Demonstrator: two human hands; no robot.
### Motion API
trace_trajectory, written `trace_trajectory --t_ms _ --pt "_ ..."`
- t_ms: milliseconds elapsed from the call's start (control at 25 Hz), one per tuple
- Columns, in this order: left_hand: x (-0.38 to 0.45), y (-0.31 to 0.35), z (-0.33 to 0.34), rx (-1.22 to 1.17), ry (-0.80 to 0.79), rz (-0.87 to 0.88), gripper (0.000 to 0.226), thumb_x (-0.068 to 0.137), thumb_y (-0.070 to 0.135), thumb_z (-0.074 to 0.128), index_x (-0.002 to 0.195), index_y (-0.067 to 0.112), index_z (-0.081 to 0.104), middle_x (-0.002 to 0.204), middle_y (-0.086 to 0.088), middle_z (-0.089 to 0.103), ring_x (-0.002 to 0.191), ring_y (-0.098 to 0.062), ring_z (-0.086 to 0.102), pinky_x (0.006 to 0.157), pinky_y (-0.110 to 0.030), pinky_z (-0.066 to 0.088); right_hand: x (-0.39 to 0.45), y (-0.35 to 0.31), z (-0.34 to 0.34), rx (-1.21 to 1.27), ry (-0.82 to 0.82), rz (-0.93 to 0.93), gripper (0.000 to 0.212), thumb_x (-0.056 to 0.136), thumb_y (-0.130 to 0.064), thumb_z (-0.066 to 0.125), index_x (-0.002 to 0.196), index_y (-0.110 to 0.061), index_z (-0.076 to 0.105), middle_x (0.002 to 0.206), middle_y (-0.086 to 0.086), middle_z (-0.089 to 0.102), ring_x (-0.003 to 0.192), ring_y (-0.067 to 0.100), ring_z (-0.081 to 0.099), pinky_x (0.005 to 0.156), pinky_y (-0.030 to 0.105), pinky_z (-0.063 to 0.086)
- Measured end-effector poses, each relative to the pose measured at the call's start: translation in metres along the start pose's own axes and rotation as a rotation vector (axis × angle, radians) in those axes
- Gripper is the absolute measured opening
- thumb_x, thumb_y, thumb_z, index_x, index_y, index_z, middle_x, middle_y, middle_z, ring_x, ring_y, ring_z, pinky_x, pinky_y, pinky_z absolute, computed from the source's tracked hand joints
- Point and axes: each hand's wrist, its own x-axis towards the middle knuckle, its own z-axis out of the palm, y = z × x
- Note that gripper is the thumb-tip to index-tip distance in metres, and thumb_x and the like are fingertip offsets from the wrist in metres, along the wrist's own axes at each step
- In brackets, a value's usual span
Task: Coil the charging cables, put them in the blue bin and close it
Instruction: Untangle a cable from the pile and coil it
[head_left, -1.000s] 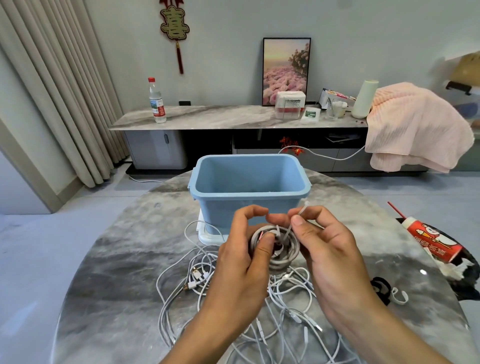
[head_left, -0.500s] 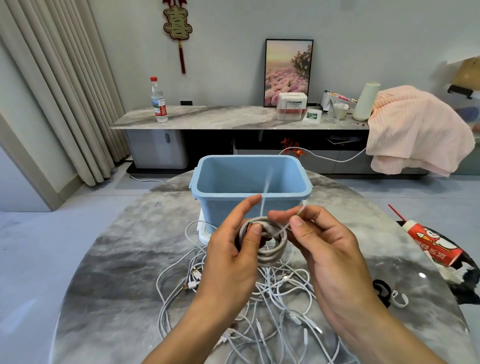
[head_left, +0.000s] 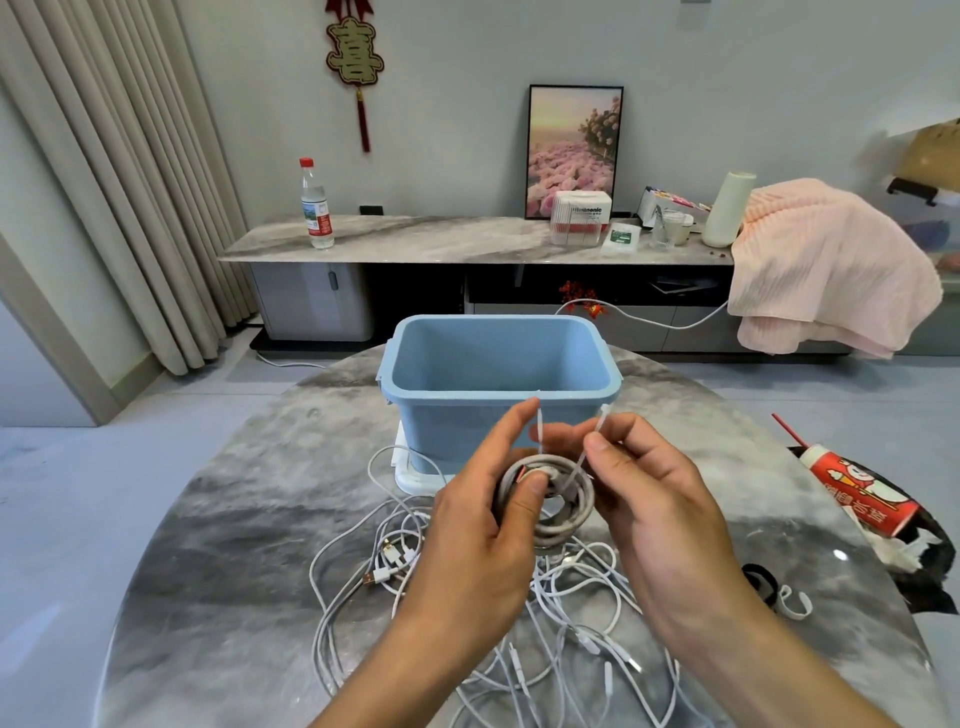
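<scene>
**Coil in hand, bin open**

Left hand (head_left: 483, 525) fingers clamp the coiled cable (head_left: 563, 512) just before the blue bin (head_left: 498, 415). Right hand (head_left: 654, 514) fingers pinch a thin white tie end. Loose cables (head_left: 374, 566) sprawl over the desk (head_left: 218, 571) below.

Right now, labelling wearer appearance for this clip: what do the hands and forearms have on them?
Nothing is worn. The left hand and right hand are bare: no gloves, rings, watch or bracelets show. Both forearms are bare to the frame's bottom edge, with no sleeves visible. Fingernails look short and unpainted.
</scene>
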Motion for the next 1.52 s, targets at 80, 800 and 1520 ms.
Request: trace_trajectory --t_ms 80,800,1520 --pt "0.0 -0.002 0.0 0.007 -0.004 0.01 0.05 0.094 0.014 0.05 0.136 0.041 0.052 0.106 0.015 0.071 0.101 -0.007 0.066 0.093 -0.029 0.049 -0.002 0.002 0.001 -0.007 -0.03 -0.039 0.015 0.088 -0.017 0.054 0.093 -0.003 0.059 0.099 0.012 0.075 0.094 0.019 0.071 0.08 0.023 0.053" --pt "0.006 -0.002 -0.014 0.02 0.13 -0.027 0.038 0.101 0.013 0.049 0.124 0.037 0.065 0.082 -0.005 0.064 0.073 -0.011 0.06 0.074 -0.034 0.054 -0.016 0.019 0.008 -0.5 -0.241 -0.489 0.018 0.094 -0.025 0.059 0.089 -0.013 0.072 0.087 0.001 0.066 0.083 0.024 0.064 0.072 0.045 0.049" --pt "0.006 -0.001 -0.011 0.008 0.118 -0.031 0.033 0.099 0.024 0.047 0.121 0.04 0.066 0.085 -0.011 0.066 0.082 -0.024 0.066 0.079 -0.05 0.055 -0.017 0.02 0.008 -0.484 -0.238 -0.464 0.017 0.095 -0.022 0.057 0.086 -0.015 0.07 0.084 0.002 0.066 0.08 0.024 0.062 0.071 0.041 0.049"
